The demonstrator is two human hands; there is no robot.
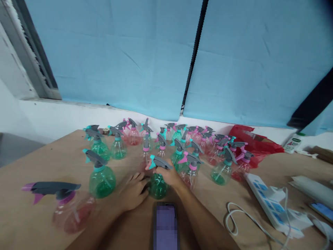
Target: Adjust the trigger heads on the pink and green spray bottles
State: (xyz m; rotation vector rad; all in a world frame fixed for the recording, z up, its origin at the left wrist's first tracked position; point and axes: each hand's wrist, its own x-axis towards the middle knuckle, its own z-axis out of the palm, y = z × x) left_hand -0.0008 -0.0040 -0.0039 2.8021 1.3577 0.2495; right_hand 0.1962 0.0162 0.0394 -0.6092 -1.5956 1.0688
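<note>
A green spray bottle [158, 187] with a grey and turquoise trigger head stands upright in front of me. My right hand [168, 172] is wrapped round it just below the spray head. To its left, my left hand [135, 190] lies on the tabletop with the fingers loosely spread, close to the bottle's base and holding nothing. Another green spray bottle [102, 182] stands left of that hand. Nearer to me on the left is a pink spray bottle [74, 211] with a grey and magenta head. Just right of my right hand is a clear pinkish spray bottle [189, 175].
Several more green and pink spray bottles crowd the back of the wooden table [130, 229]. A phone [165, 225] lies at the front. Rightward are a white power strip [267, 205] with cables, a red plastic bag [256, 146], a white bottle [293, 143] and another phone [322, 210].
</note>
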